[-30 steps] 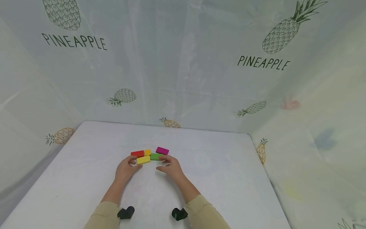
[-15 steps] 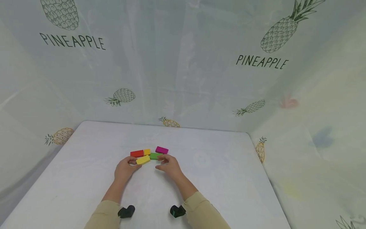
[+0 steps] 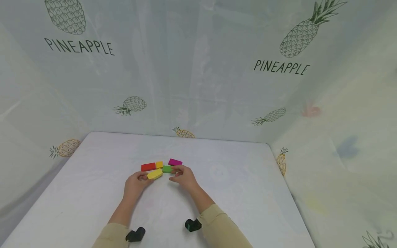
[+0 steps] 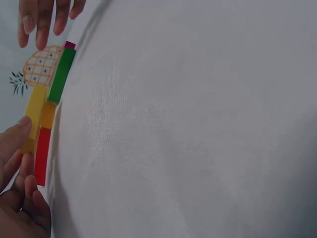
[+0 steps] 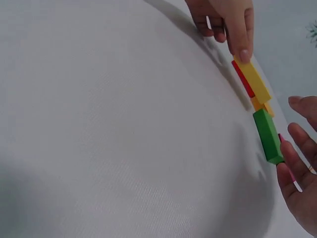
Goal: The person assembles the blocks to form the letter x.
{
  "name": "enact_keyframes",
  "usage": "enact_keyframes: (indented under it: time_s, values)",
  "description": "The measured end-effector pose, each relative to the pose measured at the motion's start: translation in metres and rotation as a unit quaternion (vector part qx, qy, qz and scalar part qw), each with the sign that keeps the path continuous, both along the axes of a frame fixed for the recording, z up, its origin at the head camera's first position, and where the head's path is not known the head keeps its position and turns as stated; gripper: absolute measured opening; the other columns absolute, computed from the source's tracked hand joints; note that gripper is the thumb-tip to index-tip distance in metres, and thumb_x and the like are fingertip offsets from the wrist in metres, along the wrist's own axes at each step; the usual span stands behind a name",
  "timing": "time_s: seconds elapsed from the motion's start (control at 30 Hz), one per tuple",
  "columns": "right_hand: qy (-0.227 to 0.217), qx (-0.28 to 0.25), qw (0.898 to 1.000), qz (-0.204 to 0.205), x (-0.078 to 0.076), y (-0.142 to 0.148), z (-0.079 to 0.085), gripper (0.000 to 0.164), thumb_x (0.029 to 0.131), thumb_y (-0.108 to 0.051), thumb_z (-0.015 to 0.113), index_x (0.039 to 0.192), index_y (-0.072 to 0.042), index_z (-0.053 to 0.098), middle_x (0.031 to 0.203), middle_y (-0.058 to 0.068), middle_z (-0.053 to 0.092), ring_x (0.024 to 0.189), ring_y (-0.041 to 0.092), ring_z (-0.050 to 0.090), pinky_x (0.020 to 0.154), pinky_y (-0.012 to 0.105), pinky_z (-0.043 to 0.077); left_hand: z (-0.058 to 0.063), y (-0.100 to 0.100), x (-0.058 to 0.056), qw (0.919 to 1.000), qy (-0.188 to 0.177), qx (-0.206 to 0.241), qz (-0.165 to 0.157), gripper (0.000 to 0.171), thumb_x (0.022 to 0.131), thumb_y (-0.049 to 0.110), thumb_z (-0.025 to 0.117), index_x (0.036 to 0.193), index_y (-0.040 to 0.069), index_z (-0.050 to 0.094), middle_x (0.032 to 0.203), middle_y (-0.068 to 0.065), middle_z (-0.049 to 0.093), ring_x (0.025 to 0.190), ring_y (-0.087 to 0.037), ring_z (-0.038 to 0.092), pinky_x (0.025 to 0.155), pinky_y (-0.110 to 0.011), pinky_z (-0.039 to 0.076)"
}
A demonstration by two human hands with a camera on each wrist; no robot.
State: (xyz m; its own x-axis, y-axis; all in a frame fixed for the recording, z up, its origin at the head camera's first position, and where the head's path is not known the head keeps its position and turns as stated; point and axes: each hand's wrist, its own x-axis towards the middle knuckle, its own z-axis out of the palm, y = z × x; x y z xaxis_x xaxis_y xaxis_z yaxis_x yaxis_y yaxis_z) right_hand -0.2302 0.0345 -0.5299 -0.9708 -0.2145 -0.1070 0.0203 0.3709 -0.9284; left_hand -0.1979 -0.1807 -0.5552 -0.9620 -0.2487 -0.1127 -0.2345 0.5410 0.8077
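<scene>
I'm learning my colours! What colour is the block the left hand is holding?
Yellow: the block in the left hand shows best in the right wrist view.

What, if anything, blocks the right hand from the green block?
Nothing visible. The right hand is at the right end of the green block; contact is unclear. The yellow block, held by the left hand, is toward the other end.

One red block point(image 3: 148, 167), one orange block point(image 3: 159, 165), one yellow block point(image 3: 154, 174), one green block point(image 3: 166, 169), one magenta block point(image 3: 175, 162), and that's five blocks! One left hand point(image 3: 134, 184), one right hand point(image 3: 185, 177), so two hands! Two sleeves point(image 3: 111, 236), two black wrist pieces point(image 3: 135, 235), one white table point(image 3: 235, 193), three orange printed pineapples point(image 3: 69, 148), two PINEAPPLE captions point(image 3: 79, 47)!
</scene>
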Motion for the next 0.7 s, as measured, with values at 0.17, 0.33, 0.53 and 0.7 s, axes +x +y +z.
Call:
enact_keyframes:
  time_s: [0.17,0.33,0.53,0.7]
  values:
    - [-0.004,0.008,1.0,0.001,0.004,-0.002,-0.003,0.036,0.079,-0.01,0.081,0.113,-0.009,0.068,0.099,-0.004,0.067,0.081,0.011,0.055,0.069,0.024,0.048,0.004,0.003,0.01,0.9999,-0.008,0.008,0.011,0.041,0.083,0.023,0.079,0.117,0.004,0.065,0.095,-0.008,0.063,0.091,-0.026,0.054,0.079,-0.037,0.049]
    - [-0.013,-0.001,1.0,0.006,0.009,-0.006,-0.009,0.032,0.079,-0.013,0.081,0.109,-0.011,0.07,0.096,-0.006,0.068,0.079,0.01,0.056,0.068,0.023,0.048,0.011,0.006,0.021,0.9998,-0.005,0.005,0.021,0.04,0.083,0.023,0.079,0.117,0.006,0.066,0.095,-0.008,0.062,0.09,-0.026,0.053,0.075,-0.033,0.051]
    - [-0.021,-0.027,0.999,-0.002,0.017,-0.014,-0.009,0.025,0.08,-0.015,0.081,0.103,-0.013,0.073,0.092,-0.008,0.068,0.077,0.009,0.058,0.067,0.023,0.05,0.016,0.007,0.031,0.9997,-0.005,0.001,0.023,0.042,0.083,0.025,0.079,0.118,0.007,0.066,0.096,-0.006,0.063,0.087,-0.025,0.051,0.068,-0.029,0.046]
    - [-0.015,-0.061,0.998,-0.003,0.024,-0.017,-0.009,0.022,0.081,-0.015,0.081,0.101,-0.013,0.074,0.089,-0.008,0.068,0.078,0.009,0.059,0.068,0.023,0.05,0.019,0.01,0.04,0.9994,-0.009,0.011,0.03,0.045,0.081,0.027,0.081,0.118,0.006,0.066,0.097,-0.006,0.065,0.087,-0.025,0.05,0.068,-0.03,0.045]
